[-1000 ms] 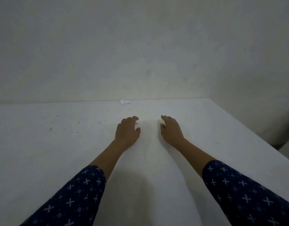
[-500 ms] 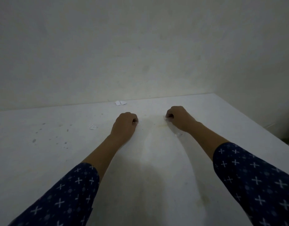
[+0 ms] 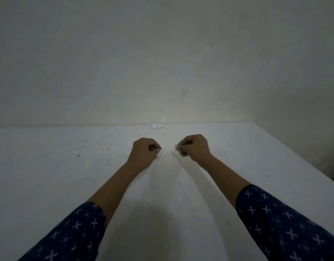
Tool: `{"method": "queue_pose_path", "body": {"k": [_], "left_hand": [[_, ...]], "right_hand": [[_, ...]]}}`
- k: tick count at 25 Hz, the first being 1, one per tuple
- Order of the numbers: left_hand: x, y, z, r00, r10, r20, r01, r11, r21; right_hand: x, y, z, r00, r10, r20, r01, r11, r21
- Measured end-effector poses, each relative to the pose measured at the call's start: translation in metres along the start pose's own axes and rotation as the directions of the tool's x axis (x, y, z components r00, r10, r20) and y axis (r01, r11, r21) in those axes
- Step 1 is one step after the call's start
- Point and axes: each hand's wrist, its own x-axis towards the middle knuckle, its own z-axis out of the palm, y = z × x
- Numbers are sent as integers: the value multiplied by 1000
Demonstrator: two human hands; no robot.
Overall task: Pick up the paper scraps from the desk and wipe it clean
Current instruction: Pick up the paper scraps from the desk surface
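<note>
A: Two fists over the white desk, mid-surface. Left hand curled tight, a pale bit of paper showing at its thumb side. Right hand likewise curled, a small white scrap pinched at its fingertips.

B: Grip state?

A: Both closed. Each appears clamped on a paper bit; how much is inside either fist, cannot tell.

B: What remains on the surface?

A: A pair of white scraps at the far edge, against the wall, beyond both hands and apart from them. Possibly one faint scrap just beside the left hand; too dim to confirm. Dark specks scattered over the left part of the desk, well apart from the hands.

B: Progress estimate?

A: Judged partway through pickup. Central area between the arms looks bare. Far pair not yet collected. No cloth in view, specks still present, so wiping judged not yet begun.

B: Sleeves?

A: Dark blue, white cross print.
</note>
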Motion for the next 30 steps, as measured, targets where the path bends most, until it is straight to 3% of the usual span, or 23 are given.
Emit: {"method": "queue_pose_path", "body": {"k": [6,17,27,30], "left_hand": [[-65,-4,-68,980,-177,-88,159,971,-177],[-204,-30,-200,942,-273,-197,257,961,-101],[-316,-70,-311,825,-470,-314,459,881,-112],[-333,-79,-325,814,-456,-360,494,869,16]], "right_hand": [[-55,-52,57,991,18,134,-45,978,203],[-184,-123,171,906,-100,412,-12,965,261],[-274,-171,268,808,-159,567,-31,950,311],[-289,-179,290,802,-160,576,1,964,266]]}}
